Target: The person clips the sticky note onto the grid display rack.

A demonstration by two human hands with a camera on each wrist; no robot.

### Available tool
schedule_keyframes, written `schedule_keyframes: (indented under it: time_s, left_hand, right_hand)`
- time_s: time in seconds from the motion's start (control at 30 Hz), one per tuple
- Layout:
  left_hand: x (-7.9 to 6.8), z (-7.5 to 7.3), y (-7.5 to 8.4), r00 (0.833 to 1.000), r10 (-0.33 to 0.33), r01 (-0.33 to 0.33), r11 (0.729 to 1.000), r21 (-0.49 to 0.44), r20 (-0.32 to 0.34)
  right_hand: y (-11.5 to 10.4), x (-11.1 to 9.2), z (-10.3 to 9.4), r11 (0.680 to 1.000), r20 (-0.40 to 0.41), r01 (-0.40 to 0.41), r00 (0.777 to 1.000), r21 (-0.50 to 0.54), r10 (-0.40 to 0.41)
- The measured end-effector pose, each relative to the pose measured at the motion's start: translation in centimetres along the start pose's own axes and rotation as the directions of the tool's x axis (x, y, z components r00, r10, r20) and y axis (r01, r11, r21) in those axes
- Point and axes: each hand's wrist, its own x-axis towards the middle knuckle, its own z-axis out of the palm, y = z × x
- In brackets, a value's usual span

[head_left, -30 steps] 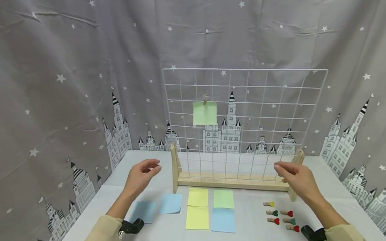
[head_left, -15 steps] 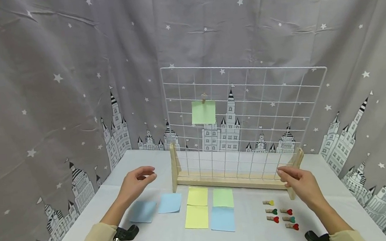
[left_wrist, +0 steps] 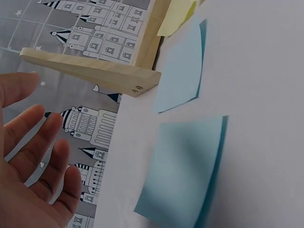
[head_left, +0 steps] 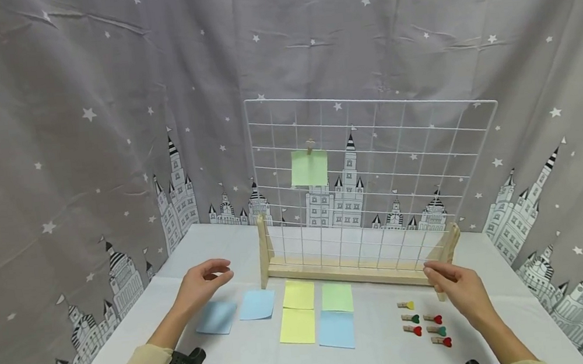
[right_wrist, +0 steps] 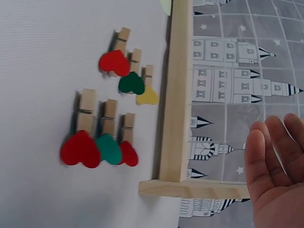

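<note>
My left hand (head_left: 199, 284) hovers over the table's left side with fingers loosely bent and nothing in them; two blue sticky notes (head_left: 217, 317) lie just below it. In the left wrist view its fingers hang apart from the nearer blue note (left_wrist: 183, 171). My right hand (head_left: 460, 289), empty and relaxed, is raised by the right foot of the wire grid rack (head_left: 376, 185). Several small wooden clothespins with heart ends (head_left: 416, 330) lie to its left, red, green and yellow in the right wrist view. A clothespin (head_left: 310, 146) holds a green sticky note (head_left: 309, 168) on the grid.
Two yellow sticky notes (head_left: 297, 325), a green one (head_left: 336, 298) and a blue one (head_left: 336, 329) lie in front of the rack's wooden base (head_left: 353, 273). A grey curtain (head_left: 105, 106) with stars and castles hangs behind the white table (head_left: 377, 355).
My left hand has drawn back slightly left and down toward the table. My right hand has sunk a little and shifted slightly right. The notes and clothespins stay where they were.
</note>
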Motion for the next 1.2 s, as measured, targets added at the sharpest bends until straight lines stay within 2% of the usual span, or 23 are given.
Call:
schedule_keyframes:
  time_s: [0.3,0.53,0.83,1.0,1.2]
  left_hand:
    - [-0.9,0.6,-1.7,1.0,-0.005,0.005,1.0,0.004,-0.017]
    - [-1.3,0.7,-2.9,0.999,0.011,-0.009,0.999,0.05,-0.039]
    - [-1.8,0.6,-4.9,0.998,-0.022,0.026,0.998,0.065,-0.057]
    - [-1.9,0.6,-5.5,0.998,-0.029,0.035,0.996,0.087,-0.062]
    - [-2.1,0.6,-5.9,0.997,-0.054,0.061,0.992,0.108,-0.061]
  right_hand:
    - [1.4,-0.3,0.3,0.999,0.017,-0.031,0.999,0.013,0.031]
    - [2.2,-0.4,0.5,0.999,0.004,-0.047,0.999,0.006,0.047]
    - [3.6,-0.4,0.6,0.995,0.02,-0.096,0.995,0.028,0.095]
    - [4.1,-0.3,0.8,0.994,0.014,-0.109,0.994,0.019,0.109]
    - [4.9,-0.7,1.0,0.988,0.031,-0.098,0.995,0.117,0.095]
